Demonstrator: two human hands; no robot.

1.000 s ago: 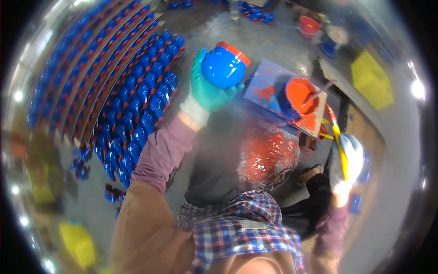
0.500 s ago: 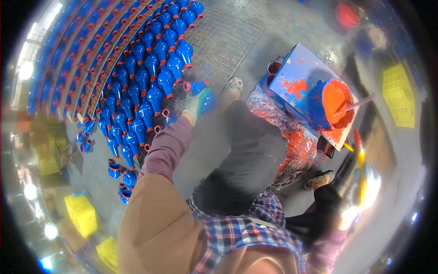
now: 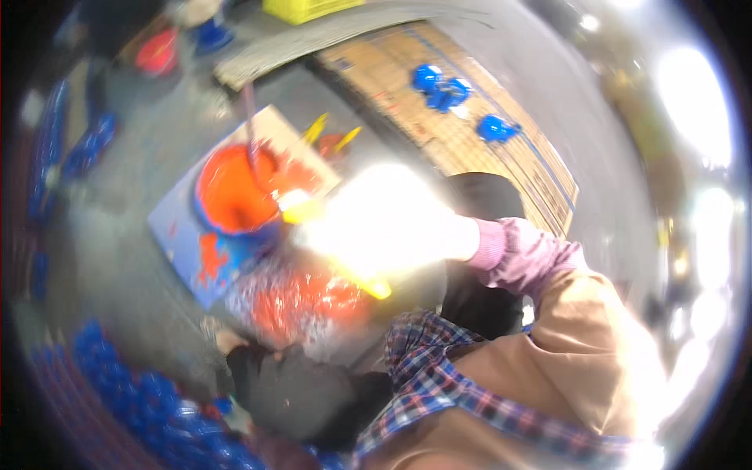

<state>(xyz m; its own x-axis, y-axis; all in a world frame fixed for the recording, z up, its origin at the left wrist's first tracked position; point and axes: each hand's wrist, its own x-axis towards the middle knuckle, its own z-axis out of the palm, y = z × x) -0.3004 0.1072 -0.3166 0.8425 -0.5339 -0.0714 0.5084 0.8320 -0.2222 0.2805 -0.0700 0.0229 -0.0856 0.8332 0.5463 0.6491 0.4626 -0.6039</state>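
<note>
Near the middle of the view, the right hand [image 3: 392,223] is washed out by bright glare; its arm reaches in from about four o'clock, the pink sleeve [image 3: 521,254] and tan jacket [image 3: 564,345] showing behind the wrist. Whether the fingers are spread or pressed together cannot be told through the glare. A yellow-handled brush [image 3: 356,278] lies slanted under the hand, one yellow end toward ten o'clock and the other toward five o'clock, so the hand seems to hold it, though the grip itself is hidden.

At about ten o'clock from the hand stands one round bucket of orange paint [image 3: 235,192], with one thin stick [image 3: 251,125] rising from it toward twelve o'clock. The bucket rests on one blue board [image 3: 184,235] smeared with orange, lying on the grey floor [image 3: 110,274]. Just below the brush sits a patch of orange-spattered sheeting [image 3: 301,301].

At one o'clock, well apart, blue pieces [image 3: 450,98] lie on a brown woven mat [image 3: 486,141]; about three clusters show. Many more blue items [image 3: 157,407] crowd the seven o'clock edge, too blurred to count. The left hand is not in sight
</note>
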